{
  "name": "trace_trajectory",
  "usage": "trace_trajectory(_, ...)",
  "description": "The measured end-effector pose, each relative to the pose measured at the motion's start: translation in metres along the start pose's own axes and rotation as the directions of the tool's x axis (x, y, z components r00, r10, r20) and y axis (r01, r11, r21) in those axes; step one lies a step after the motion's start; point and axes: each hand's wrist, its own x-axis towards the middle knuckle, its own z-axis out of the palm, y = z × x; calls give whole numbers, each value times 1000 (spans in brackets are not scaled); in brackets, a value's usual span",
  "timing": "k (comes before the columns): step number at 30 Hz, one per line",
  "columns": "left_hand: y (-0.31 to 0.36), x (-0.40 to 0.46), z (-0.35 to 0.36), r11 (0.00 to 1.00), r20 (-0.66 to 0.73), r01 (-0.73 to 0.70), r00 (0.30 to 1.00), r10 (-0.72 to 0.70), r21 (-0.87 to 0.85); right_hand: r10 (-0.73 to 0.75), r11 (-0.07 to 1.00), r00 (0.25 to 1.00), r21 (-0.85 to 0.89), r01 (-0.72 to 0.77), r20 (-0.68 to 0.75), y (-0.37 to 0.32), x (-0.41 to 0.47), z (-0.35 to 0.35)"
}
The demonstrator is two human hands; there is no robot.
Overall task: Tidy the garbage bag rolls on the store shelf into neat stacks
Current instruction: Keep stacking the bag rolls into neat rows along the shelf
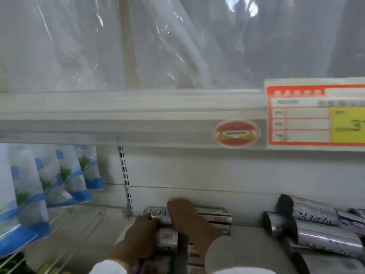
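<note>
Silver garbage bag rolls point(213, 217) with printed labels lie in a row running from the back of the lower shelf point(246, 244) toward me. My left hand point(138, 236) presses against the left side of this row. My right hand point(187, 218) lies flat on top of the rear rolls, fingers pointing to the back wall. A second, untidy heap of rolls point(316, 230) with dark ends sits at the right, some tilted over others. The front of the row is hidden by my white sleeves.
An upper shelf edge point(118, 115) runs across the view, carrying a red and yellow price tag point(316, 115) and a round sticker point(236, 133). Clear plastic-wrapped goods stand above it. Blue and white packets point(59, 175) hang at the left behind a slotted upright point(125, 178).
</note>
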Motion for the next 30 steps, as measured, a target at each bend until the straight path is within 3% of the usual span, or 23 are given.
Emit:
trace_trajectory(4,1,2,4,997,-9,-45,999,45,61,14,999,999,-44,-12,41,-2,8,3)
trace_trajectory(9,6,-2,5,996,-29,4,1000,-1,84,-36,983,992,-173,56,119,-3,3,-1)
trace_trajectory(13,8,-9,-1,995,-84,19,996,-11,94,-73,947,993,-307,99,94,-4,2,-2)
trace_trajectory(16,16,-18,-19,997,-157,47,987,-36,67,-91,975,994,-209,76,-64,-1,-4,-16)
trace_trajectory(19,35,-25,-43,997,-211,59,976,-46,57,-27,999,971,25,34,-237,16,-18,-40)
trace_trajectory(22,69,-33,-60,1000,-225,20,974,-16,14,-29,998,938,44,47,-344,46,-38,-55)
trace_trajectory(25,111,-44,-65,999,-194,-38,980,35,-14,59,993,931,120,-17,-359,83,-72,-63)
trace_trajectory(30,190,-62,-53,991,-132,-122,983,130,61,187,947,954,303,-111,-233,148,-147,-68)
